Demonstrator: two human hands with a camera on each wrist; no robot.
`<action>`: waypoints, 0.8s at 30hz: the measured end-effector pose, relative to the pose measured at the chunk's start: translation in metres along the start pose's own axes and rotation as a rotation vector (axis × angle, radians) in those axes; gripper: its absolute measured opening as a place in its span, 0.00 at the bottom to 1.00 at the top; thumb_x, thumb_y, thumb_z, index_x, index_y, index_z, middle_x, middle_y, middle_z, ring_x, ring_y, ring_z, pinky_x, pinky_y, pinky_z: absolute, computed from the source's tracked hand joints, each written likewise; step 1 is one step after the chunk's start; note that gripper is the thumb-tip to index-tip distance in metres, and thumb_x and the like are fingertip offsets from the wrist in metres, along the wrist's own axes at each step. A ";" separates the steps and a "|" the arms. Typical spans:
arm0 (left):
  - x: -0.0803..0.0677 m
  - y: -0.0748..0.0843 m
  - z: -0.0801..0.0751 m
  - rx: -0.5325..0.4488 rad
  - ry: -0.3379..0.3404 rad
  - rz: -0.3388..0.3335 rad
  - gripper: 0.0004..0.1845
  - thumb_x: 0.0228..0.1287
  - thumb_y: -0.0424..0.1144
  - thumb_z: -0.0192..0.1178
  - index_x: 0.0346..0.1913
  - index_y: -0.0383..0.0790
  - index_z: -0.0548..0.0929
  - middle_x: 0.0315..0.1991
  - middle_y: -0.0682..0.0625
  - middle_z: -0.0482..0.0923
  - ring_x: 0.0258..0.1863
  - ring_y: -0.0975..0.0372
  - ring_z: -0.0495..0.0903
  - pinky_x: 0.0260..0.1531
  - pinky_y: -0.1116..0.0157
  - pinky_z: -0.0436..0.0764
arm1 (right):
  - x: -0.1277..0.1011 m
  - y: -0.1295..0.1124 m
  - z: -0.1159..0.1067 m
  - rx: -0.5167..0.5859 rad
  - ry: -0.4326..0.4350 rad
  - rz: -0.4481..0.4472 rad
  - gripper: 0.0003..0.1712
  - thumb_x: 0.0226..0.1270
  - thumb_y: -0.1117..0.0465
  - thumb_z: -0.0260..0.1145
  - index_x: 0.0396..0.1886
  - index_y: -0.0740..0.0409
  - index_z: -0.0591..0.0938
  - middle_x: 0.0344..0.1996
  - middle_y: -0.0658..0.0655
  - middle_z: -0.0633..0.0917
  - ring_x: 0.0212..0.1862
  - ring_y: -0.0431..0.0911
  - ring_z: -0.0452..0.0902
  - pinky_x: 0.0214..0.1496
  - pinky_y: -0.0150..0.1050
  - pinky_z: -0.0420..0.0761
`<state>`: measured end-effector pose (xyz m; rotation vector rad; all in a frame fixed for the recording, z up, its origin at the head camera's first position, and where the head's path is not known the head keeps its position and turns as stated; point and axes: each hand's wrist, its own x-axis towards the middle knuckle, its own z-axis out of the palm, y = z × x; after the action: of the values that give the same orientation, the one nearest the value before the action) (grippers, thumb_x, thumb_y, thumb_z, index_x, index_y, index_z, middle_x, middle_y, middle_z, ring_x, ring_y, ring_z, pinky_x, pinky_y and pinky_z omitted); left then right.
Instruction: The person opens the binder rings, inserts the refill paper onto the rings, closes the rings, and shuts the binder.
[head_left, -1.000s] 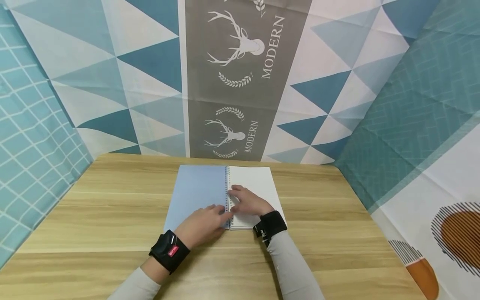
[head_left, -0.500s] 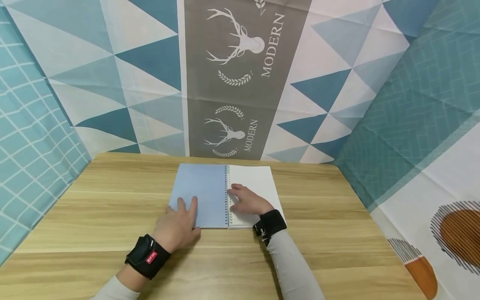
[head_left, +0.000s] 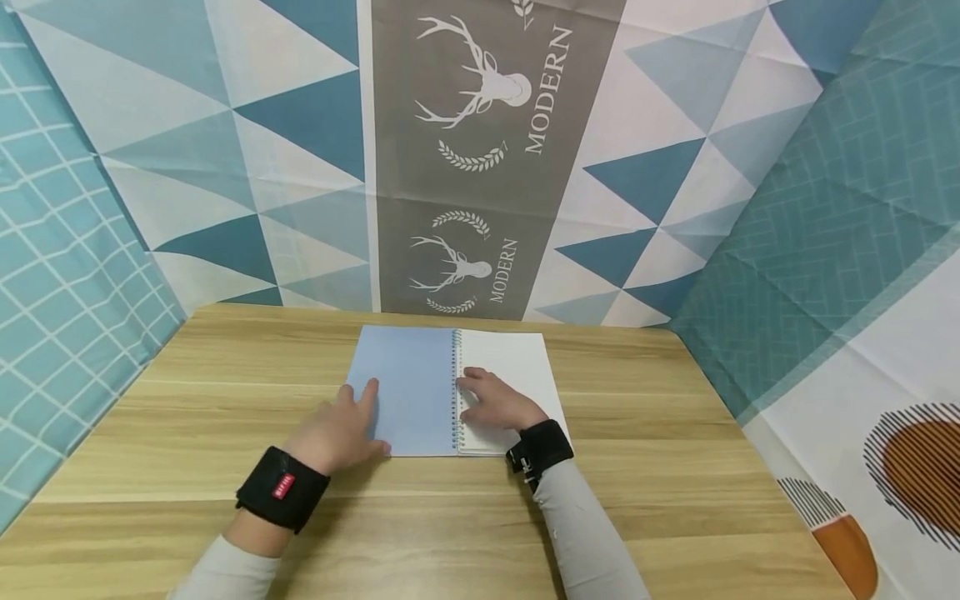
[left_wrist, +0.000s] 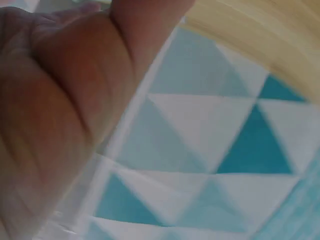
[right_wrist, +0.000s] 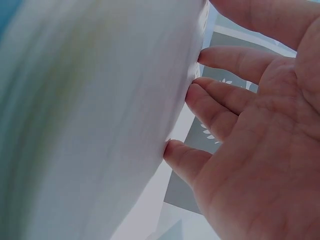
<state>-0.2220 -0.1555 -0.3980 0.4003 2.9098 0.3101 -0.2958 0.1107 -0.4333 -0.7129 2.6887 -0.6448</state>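
A spiral-bound notebook lies spread flat near the table's far edge, its blue inner cover (head_left: pixel 416 383) on the left and a white page (head_left: pixel 513 352) on the right. The coil binding (head_left: pixel 455 367) runs between the two. My left hand (head_left: pixel 330 435) is at the cover's left edge, fingers apart and holding nothing; whether it touches the cover I cannot tell. On the page beside the coil rest the fingertips of my right hand (head_left: pixel 504 405). Seen from the right wrist, the fingers of that hand (right_wrist: pixel 265 130) are extended, their tips against the white paper (right_wrist: pixel 115 120).
The wooden table (head_left: pixel 225 375) extends on both sides of the notebook and in front of it. Behind it hangs a cloth (head_left: pixel 442 192) with triangles and deer heads. Patterned cloths also line the left side (head_left: pixel 67 233) and the right side (head_left: pixel 825 225).
My left hand has moved left from the coil across the blue cover to its outer edge, its fingers spreading. The right hand has stayed on the page.
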 end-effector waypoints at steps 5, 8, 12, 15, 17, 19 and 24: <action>0.014 -0.026 -0.016 -0.207 -0.094 -0.061 0.48 0.72 0.53 0.60 0.76 0.18 0.51 0.70 0.16 0.58 0.69 0.29 0.66 0.65 0.36 0.71 | -0.002 0.000 -0.001 0.005 -0.002 0.005 0.36 0.67 0.61 0.69 0.74 0.60 0.71 0.78 0.66 0.62 0.80 0.62 0.57 0.79 0.54 0.63; 0.019 -0.037 -0.020 -0.273 -0.119 -0.082 0.45 0.75 0.50 0.57 0.74 0.16 0.52 0.69 0.20 0.64 0.62 0.35 0.74 0.60 0.42 0.76 | -0.003 0.001 -0.001 0.002 -0.003 0.012 0.36 0.67 0.60 0.69 0.74 0.59 0.71 0.78 0.66 0.62 0.79 0.61 0.57 0.78 0.54 0.63; 0.022 -0.044 -0.019 -0.355 -0.137 -0.131 0.31 0.75 0.45 0.57 0.65 0.20 0.67 0.47 0.29 0.79 0.34 0.49 0.81 0.34 0.57 0.79 | -0.003 0.001 0.000 -0.004 -0.014 0.009 0.36 0.69 0.60 0.68 0.75 0.58 0.69 0.79 0.65 0.60 0.80 0.61 0.56 0.79 0.53 0.62; 0.024 -0.047 -0.016 -0.367 -0.113 -0.146 0.21 0.72 0.39 0.58 0.55 0.23 0.72 0.34 0.37 0.78 0.25 0.54 0.78 0.26 0.61 0.75 | -0.004 0.000 0.000 -0.038 -0.025 -0.013 0.36 0.71 0.60 0.66 0.77 0.60 0.67 0.80 0.65 0.58 0.81 0.60 0.54 0.80 0.53 0.60; 0.024 -0.048 -0.015 -0.357 -0.092 -0.143 0.20 0.70 0.35 0.58 0.57 0.22 0.71 0.36 0.37 0.78 0.25 0.54 0.78 0.26 0.62 0.75 | -0.004 -0.001 0.000 -0.070 -0.039 -0.030 0.37 0.73 0.60 0.63 0.78 0.62 0.64 0.81 0.65 0.56 0.82 0.60 0.52 0.81 0.54 0.57; 0.025 -0.049 -0.013 -0.355 -0.083 -0.146 0.22 0.68 0.33 0.59 0.59 0.22 0.70 0.37 0.36 0.78 0.25 0.54 0.78 0.26 0.62 0.75 | -0.003 -0.002 0.000 -0.110 -0.054 -0.036 0.37 0.75 0.59 0.60 0.79 0.63 0.61 0.81 0.65 0.54 0.82 0.60 0.49 0.82 0.54 0.54; 0.024 -0.050 -0.010 -0.369 -0.084 -0.155 0.22 0.68 0.33 0.59 0.60 0.23 0.69 0.35 0.38 0.78 0.20 0.55 0.78 0.22 0.63 0.76 | -0.007 -0.003 -0.004 -0.160 -0.075 0.069 0.41 0.77 0.49 0.57 0.82 0.58 0.55 0.83 0.63 0.49 0.84 0.60 0.41 0.82 0.63 0.49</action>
<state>-0.2593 -0.1978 -0.4036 0.1249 2.6993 0.7664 -0.2898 0.1133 -0.4274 -0.6653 2.7042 -0.3810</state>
